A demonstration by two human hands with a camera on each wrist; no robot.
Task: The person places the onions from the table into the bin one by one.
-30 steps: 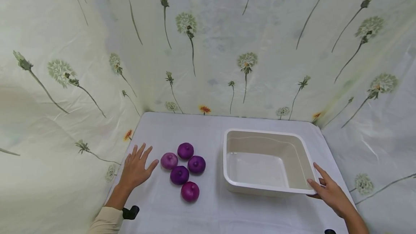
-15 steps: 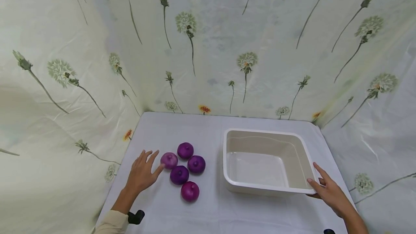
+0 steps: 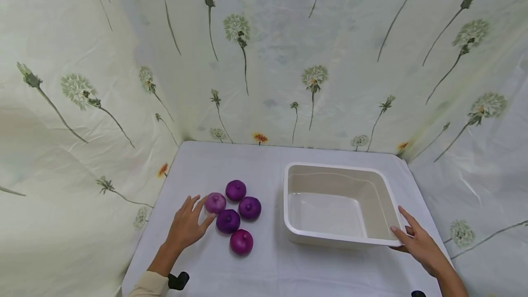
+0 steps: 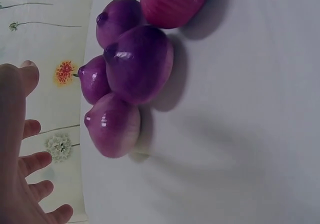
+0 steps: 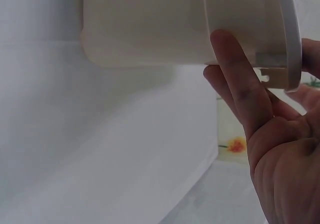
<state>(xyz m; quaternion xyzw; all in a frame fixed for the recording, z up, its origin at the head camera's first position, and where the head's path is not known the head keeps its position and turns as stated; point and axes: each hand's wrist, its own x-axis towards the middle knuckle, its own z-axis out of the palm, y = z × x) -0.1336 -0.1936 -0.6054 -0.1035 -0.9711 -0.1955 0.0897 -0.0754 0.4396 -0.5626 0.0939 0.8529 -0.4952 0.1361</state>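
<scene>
Several shiny purple onions lie in a loose cluster on the white-covered table, left of centre in the head view. The palest onion (image 3: 215, 202) is nearest my left hand (image 3: 185, 227), whose relaxed, spread fingers hover just left of it and hold nothing. Beside it lies a dark purple onion (image 3: 228, 222), with a magenta onion (image 3: 241, 242) in front. In the left wrist view the fingers stand apart from the pale onion (image 4: 114, 129). My right hand (image 3: 421, 247) grips the white plastic tub (image 3: 338, 238) at its near right corner, thumb over the rim, fingers underneath.
The tub's inside shows bare. A white cloth covers the table (image 3: 264, 274), and dandelion-print curtains (image 3: 268, 58) enclose its back and sides. Two more purple onions (image 3: 249, 208) sit at the cluster's back and right.
My left hand has moved right and slightly toward me, closer to the onions, its fingers less widely spread. The right hand, the tub and the onions stay in place.
</scene>
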